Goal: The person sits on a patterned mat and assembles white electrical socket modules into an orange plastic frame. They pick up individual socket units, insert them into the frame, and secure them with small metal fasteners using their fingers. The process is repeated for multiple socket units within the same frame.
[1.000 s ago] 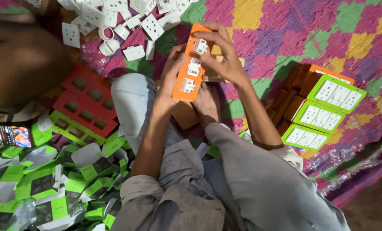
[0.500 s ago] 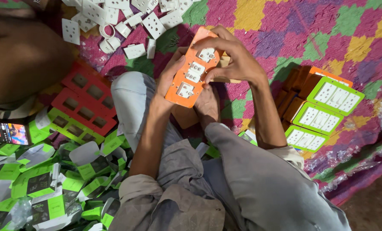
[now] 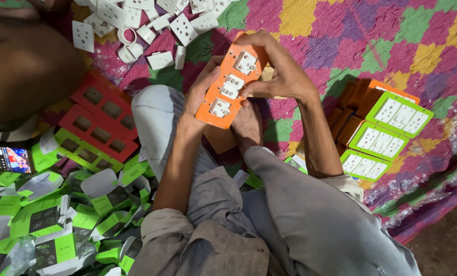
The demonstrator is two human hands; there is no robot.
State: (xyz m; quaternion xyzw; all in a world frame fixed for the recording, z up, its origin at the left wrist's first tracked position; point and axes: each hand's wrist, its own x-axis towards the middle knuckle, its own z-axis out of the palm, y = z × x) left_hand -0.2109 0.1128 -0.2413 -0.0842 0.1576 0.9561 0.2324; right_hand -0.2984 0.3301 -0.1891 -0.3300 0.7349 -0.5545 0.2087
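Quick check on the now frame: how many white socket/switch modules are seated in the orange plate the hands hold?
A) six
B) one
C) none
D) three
D: the orange plate, held between the left hand and the right hand, shows three white modules in a row along its face.

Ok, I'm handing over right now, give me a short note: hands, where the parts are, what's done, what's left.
Left hand grips the lower edge of the orange panel; right hand holds its top, thumb pressing on the middle white insert.
The panel is held above the lap and has three white socket inserts seated.
Done: fitted green panels are stacked at the right.
Left: empty red frames lie at the left and loose white inserts on the quilt ahead.
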